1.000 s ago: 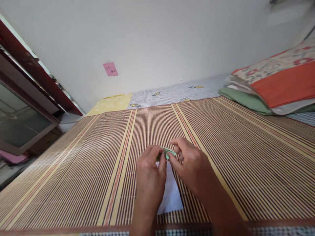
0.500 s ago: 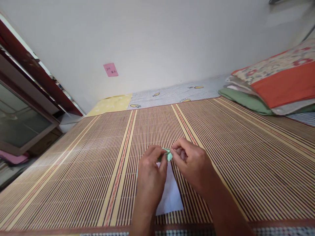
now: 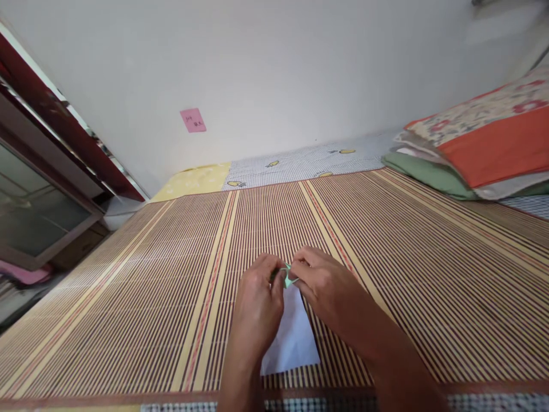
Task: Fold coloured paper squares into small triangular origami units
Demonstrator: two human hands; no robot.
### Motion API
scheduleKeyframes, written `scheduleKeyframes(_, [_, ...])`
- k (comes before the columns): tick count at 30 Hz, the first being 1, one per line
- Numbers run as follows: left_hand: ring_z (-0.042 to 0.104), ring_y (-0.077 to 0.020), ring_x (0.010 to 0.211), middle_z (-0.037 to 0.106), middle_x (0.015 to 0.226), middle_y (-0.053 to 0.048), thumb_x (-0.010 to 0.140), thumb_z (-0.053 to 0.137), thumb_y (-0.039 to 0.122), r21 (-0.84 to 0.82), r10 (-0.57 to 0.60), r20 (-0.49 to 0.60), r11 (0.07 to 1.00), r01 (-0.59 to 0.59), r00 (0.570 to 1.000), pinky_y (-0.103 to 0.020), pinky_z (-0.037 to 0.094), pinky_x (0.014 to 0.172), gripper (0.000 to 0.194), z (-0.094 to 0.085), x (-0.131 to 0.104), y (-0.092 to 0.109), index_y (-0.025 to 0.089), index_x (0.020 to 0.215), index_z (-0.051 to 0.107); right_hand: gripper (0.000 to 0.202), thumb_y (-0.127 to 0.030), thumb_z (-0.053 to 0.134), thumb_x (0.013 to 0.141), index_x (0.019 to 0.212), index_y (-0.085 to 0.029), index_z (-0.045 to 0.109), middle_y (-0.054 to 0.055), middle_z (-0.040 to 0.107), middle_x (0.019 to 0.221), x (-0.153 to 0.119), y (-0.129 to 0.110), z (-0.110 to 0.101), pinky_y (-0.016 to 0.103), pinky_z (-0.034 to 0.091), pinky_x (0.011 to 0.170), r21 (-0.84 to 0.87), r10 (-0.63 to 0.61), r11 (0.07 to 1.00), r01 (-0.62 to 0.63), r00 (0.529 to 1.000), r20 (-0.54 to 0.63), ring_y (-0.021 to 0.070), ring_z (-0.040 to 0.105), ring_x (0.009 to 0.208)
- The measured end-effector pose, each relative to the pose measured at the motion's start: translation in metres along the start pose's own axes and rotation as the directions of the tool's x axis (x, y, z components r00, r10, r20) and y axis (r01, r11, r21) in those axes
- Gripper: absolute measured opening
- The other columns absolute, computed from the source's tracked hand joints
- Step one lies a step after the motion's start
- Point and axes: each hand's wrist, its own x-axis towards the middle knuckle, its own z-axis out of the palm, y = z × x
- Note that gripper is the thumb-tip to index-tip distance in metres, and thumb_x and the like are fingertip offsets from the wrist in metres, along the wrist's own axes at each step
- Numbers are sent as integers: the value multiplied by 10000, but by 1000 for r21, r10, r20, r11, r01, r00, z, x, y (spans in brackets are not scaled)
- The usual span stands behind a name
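A small piece of folded green paper (image 3: 289,277) is held up between my two hands. My left hand (image 3: 260,297) pinches its left side between thumb and fingers. On the right side, the fingertips of my right hand (image 3: 319,280) are closed on the same paper, and they partly hide it. Beneath my hands a white sheet of paper (image 3: 294,337) lies on the striped mat (image 3: 150,309); my left hand and wrist cover part of it.
Folded bedding with an orange and floral cover (image 3: 497,146) lies at the right, over a green cloth (image 3: 429,174). A pink note (image 3: 193,120) is stuck on the wall (image 3: 300,68). A glass-panelled door (image 3: 38,200) stands at the left.
My right hand has turned and moved slightly left and down, its fingers now over more of the green paper. My left hand has shifted a little left, uncovering more of the white sheet.
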Motion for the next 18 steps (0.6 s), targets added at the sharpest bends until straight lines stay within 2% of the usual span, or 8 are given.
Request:
scheduleKeyframes(3, [601,-196,770,642,821,-36,925,559,79,-33,-7,23,999,8,1000,-336,468,715,215,0,0,-1,212,786,655,204,-30,543,929,795,-181,572,29,584,832,-2,1,1,325,438,682,15,19,1000,-20,1000,25,193,564,789])
scheduleKeyframes(7, [664,-219,854,723,946,-70,900,654,160,-202,-46,25,978,50,999,-340,517,743,117,-7,0,-7,231,949,733,197,-29,539,943,813,-171,580,32,588,852,-2,5,-2,319,419,679,58,27,998,-27,1000,-11,191,564,801])
scheduleKeyframes(10, [692,-222,892,741,1064,-98,919,674,283,-384,-139,40,912,144,989,-330,555,745,198,-18,0,-14,236,1100,736,199,-60,543,964,801,-165,590,39,596,844,-1,6,-7,320,415,675,99,24,995,-21,999,-23,194,564,797])
scheduleKeyframes(12, [699,-216,906,735,1115,-103,918,684,342,-477,-181,37,861,177,983,-316,571,739,238,-24,0,-16,235,1125,730,206,-81,538,980,800,-165,594,45,600,846,0,6,-10,324,419,685,112,31,993,-29,999,-16,198,563,802])
scheduleKeyframes(15, [698,-206,905,727,1136,-103,895,713,367,-533,-194,28,827,178,981,-302,582,737,258,-27,0,-16,228,1111,732,223,-93,521,999,802,-168,594,43,600,848,-2,4,-12,333,420,701,104,31,994,-32,999,12,195,557,792])
scheduleKeyframes(18, [687,-188,851,735,1078,-99,898,708,371,-530,-180,63,827,186,982,-293,576,724,269,-23,0,-14,217,1118,729,226,-72,526,989,800,-169,604,38,593,844,-2,0,-13,331,420,696,78,22,997,-24,1000,22,194,557,788])
